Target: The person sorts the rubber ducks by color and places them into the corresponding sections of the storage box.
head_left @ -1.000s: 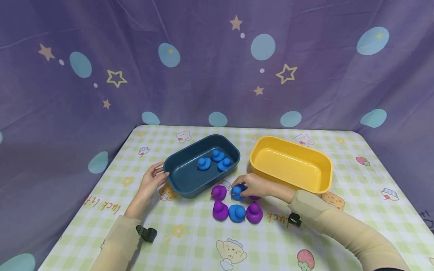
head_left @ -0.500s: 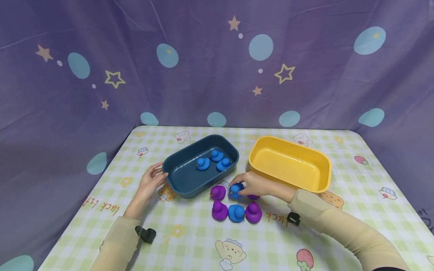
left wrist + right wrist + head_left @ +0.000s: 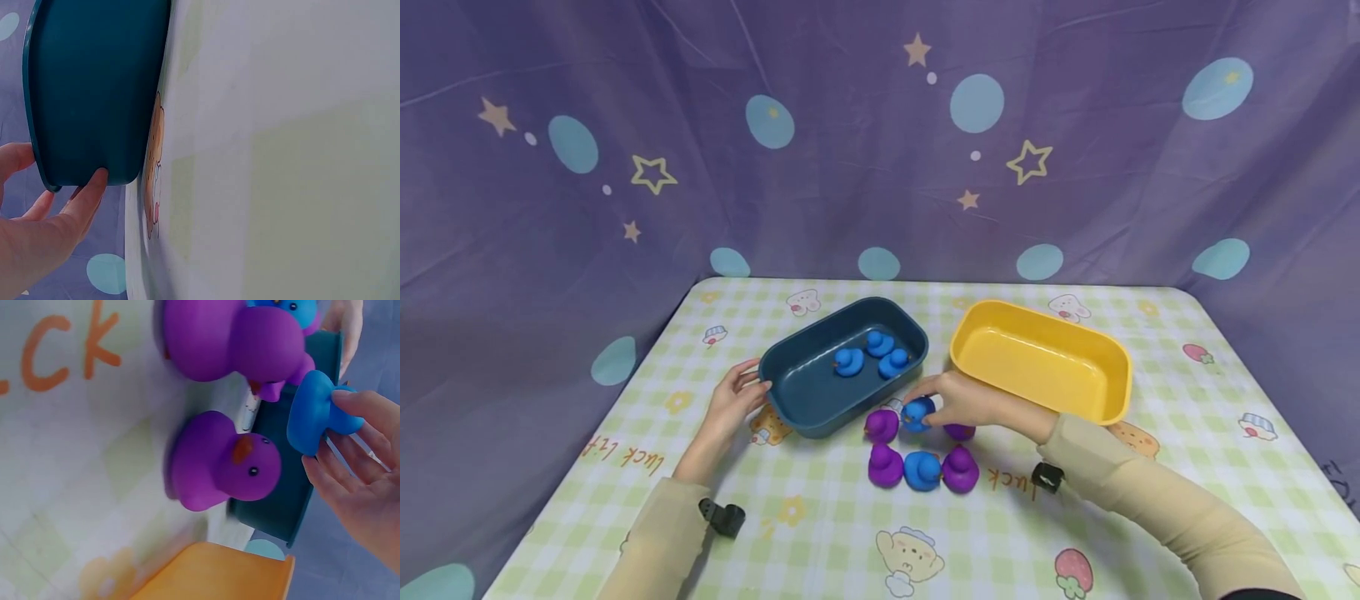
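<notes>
My right hand (image 3: 966, 398) pinches a blue rubber duck (image 3: 916, 414) between thumb and fingers; in the right wrist view this duck (image 3: 310, 412) is up off the cloth. My left hand (image 3: 736, 395) rests with extended fingers at the left end of a dark teal bin (image 3: 805, 423), fingertips on its outside wall in the left wrist view. Three blue ducks (image 3: 848, 362) sit inside that bin. Below the held duck stand purple ducks (image 3: 881, 426) and one more blue duck (image 3: 922, 471) in two short rows. One purple duck (image 3: 959, 432) is partly hidden under my right hand.
A yellow bin (image 3: 1045, 362) stands at the right, just behind my right forearm. Beneath everything lies a green checked tablecloth (image 3: 820, 550) with cartoon prints. A purple curtain (image 3: 850, 167) hangs behind the table's far edge.
My right hand has lifted the blue duck from among the purple ducks, slightly up and left. The left hand and both bins have stayed in place.
</notes>
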`<state>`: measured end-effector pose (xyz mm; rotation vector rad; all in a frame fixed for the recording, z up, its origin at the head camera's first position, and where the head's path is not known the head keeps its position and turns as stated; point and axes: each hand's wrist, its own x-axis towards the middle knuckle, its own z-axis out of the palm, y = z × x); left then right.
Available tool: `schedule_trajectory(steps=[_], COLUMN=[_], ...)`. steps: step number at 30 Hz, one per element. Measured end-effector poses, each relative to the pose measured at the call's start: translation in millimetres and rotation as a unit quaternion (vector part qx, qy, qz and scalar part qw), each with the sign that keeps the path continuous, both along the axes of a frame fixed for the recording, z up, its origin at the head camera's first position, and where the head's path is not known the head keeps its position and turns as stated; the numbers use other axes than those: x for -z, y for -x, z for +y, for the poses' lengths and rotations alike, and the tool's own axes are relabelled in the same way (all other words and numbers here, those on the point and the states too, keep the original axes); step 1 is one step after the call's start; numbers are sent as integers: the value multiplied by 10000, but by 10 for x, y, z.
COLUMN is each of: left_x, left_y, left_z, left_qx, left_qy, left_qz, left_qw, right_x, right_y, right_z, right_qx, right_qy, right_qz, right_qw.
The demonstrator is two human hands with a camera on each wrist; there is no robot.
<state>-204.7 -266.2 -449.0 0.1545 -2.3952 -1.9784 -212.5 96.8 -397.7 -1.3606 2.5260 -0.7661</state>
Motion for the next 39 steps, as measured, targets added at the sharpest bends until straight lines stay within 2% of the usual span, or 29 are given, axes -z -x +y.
schedule_trajectory(steps=[4,7,13,20,24,28,39], left_x=[-125,-173,-175,-118,-143,-173,-174], left_y=[-51,-69,-69,-67,-77,-82,-73], left_z=[65,86,97,53,58,73,74], left_qx=[-7,-27,-35,81,111,114,152], left_qy=[71,84,15,48,13,42,61], left_qz=[-108,-160,-134,-48,2,-113,-186], left_qw=[9999,9998,9999,9999,9999,9999,9997], right_x=[-55,-91,-181,-294,-339,-373,-436], right_y=[-1,8,33,54,80,112,200], right_z=[-15,-28,-50,-110,-152,-205,-301], right_qx=[-81,-174,-235,-389,-415,-476,-531], right_qy=[185,401,615,714,698,665,690], right_qz=[-157,-166,58,-21,38,79,-262], right_qw=[9997,9989,9978,9967,9967,9966,9959])
